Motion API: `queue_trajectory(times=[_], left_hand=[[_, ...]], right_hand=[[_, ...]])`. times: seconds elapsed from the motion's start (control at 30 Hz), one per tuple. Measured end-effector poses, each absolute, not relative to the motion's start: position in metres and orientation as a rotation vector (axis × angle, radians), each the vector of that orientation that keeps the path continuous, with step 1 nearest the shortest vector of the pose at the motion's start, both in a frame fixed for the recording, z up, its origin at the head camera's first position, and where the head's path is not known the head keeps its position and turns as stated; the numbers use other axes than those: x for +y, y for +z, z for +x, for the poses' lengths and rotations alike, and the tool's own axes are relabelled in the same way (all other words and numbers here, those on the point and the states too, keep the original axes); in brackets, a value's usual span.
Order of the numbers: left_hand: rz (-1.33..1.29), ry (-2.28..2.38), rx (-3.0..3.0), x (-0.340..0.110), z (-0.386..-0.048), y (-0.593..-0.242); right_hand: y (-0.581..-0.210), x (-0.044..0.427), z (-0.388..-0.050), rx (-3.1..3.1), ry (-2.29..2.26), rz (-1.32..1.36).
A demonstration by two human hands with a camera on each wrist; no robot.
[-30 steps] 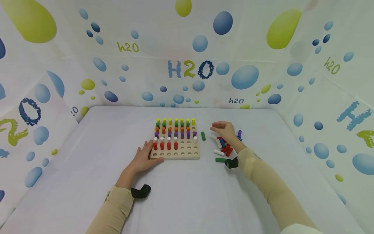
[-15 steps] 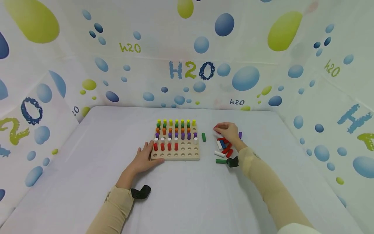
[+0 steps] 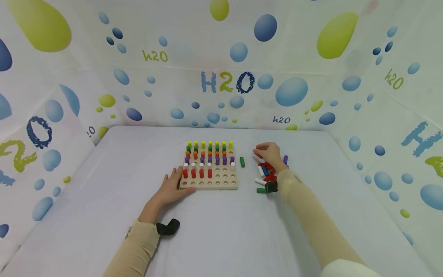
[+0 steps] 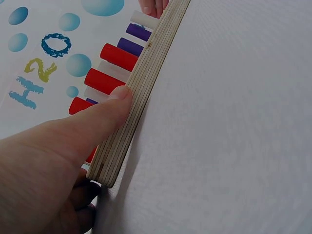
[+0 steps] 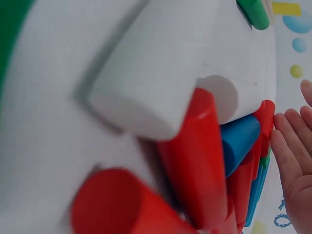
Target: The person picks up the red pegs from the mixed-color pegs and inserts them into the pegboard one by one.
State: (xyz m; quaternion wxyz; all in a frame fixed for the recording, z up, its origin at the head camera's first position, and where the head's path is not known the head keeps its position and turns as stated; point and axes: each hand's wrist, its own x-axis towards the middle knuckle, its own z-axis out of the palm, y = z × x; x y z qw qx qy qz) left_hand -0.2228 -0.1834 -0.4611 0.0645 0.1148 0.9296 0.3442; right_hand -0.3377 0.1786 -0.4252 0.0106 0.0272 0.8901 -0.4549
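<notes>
A wooden pegboard (image 3: 226,186) lies mid-table, with upright pegs in yellow, green, orange, purple, white and red rows. Its front row shows open holes. My left hand (image 3: 170,188) grips the near left corner, thumb (image 4: 105,114) along the front edge and fingers at the left side. To the right of the board, my right hand (image 3: 271,152) pinches a red peg (image 3: 258,155) low over the table; its fingertips partly cover the peg. In the right wrist view only part of that hand (image 5: 296,156) appears, and the held peg is out of sight.
Beneath and in front of the right hand lies a loose heap of red, white and blue pegs (image 5: 241,141). A green peg (image 3: 242,162) lies beside the board, another green peg (image 3: 261,190) nearer me, and a purple peg (image 3: 285,159) right of the heap.
A second ago no peg showed at the right fingertips; half a second ago a red one appeared there, and it now sits slightly lower and tilted. My left hand has kept its place.
</notes>
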Motion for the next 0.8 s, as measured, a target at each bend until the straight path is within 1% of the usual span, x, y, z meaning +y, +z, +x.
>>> queue_trajectory(times=[0.3, 0.5, 0.8], left_hand=[[0.35, 1.045, 2.805, -0.184, -0.223, -0.463], [0.354, 1.034, 2.82, -0.183, -0.223, -0.464], [0.358, 1.045, 2.825, -0.183, -0.223, -0.464]], right_hand=[[-0.417, 0.174, -0.338, 2.814, -1.302, 0.132], [-0.418, 0.17, -0.341, 2.868, -1.077, 0.127], [-0.423, 0.159, -0.349, 3.047, -0.6, -0.113]])
